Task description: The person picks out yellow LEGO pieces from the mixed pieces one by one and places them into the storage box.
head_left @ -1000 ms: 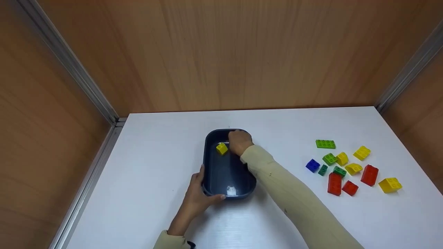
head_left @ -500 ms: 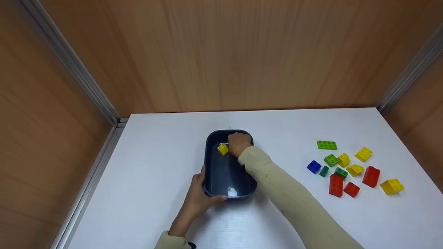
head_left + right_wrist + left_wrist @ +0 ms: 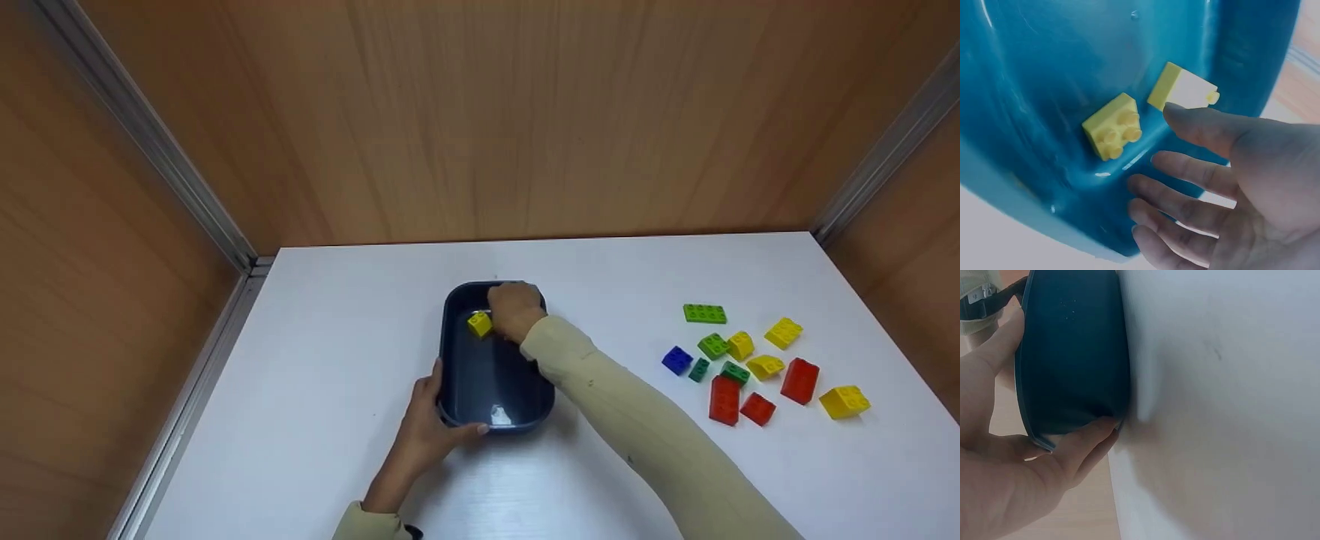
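Note:
A dark blue plastic tray (image 3: 487, 382) stands on the white table. My left hand (image 3: 426, 435) grips its near left corner, thumb over the near rim and fingers along the left side; in the left wrist view the fingers curl round the tray wall (image 3: 1072, 354). My right hand (image 3: 516, 309) is inside the far end of the tray. In the right wrist view its fingers are spread and loosely bent. A yellow toy brick (image 3: 1113, 126) lies by them on the tray floor. Another yellow brick (image 3: 1181, 89), with one white face, lies at the thumb tip; contact is unclear.
On the table's right side lie several loose toy bricks, among them a light green brick (image 3: 704, 313), a blue brick (image 3: 677, 361), a red brick (image 3: 800, 380) and a yellow brick (image 3: 845, 403). A wooden panel (image 3: 525, 120) rises behind the table.
My right hand has shifted slightly left within the tray, closer to the visible yellow brick. The left hand, tray and loose bricks stay in place.

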Tool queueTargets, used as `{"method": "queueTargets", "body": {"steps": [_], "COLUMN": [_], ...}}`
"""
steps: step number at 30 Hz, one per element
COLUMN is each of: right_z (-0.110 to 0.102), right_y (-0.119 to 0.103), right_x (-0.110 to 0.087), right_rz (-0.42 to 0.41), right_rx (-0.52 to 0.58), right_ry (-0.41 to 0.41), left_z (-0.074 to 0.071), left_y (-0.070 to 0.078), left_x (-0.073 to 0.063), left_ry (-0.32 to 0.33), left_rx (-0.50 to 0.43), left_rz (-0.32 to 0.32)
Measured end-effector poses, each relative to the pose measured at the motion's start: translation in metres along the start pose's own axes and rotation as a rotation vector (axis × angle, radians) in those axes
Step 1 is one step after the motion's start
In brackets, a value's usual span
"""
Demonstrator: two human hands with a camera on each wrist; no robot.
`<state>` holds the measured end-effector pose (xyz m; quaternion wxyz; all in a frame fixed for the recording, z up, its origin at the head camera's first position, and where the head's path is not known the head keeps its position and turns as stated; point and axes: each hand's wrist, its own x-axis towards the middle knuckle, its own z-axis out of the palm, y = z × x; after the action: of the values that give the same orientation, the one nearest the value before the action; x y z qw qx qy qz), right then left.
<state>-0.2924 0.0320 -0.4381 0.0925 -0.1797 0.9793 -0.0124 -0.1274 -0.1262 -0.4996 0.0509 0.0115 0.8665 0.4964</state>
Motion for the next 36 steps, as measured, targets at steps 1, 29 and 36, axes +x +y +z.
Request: {"method": "queueTargets", "body": {"steps": [1,29,36], "right_z": [-0.001,-0.003,-0.003], "right_y": [0.0,0.03,0.039], "right_x": [-0.001,-0.058,-0.073], "right_rz": [-0.011,-0.155,-0.132], "right_rx": [-0.005,0.009,0.035], "right_ry": [0.009,0.224,0.24], "left_z": [0.0,0.002,0.002], "left_y": [0.0,0.003,0.002], "left_x": [0.0,0.004,0.004], "left_ry": [0.002,0.018,0.014], "left_rx": [0.001,0.031,0.035], "left_rz": [-0.001,-0.018,-0.03]}}
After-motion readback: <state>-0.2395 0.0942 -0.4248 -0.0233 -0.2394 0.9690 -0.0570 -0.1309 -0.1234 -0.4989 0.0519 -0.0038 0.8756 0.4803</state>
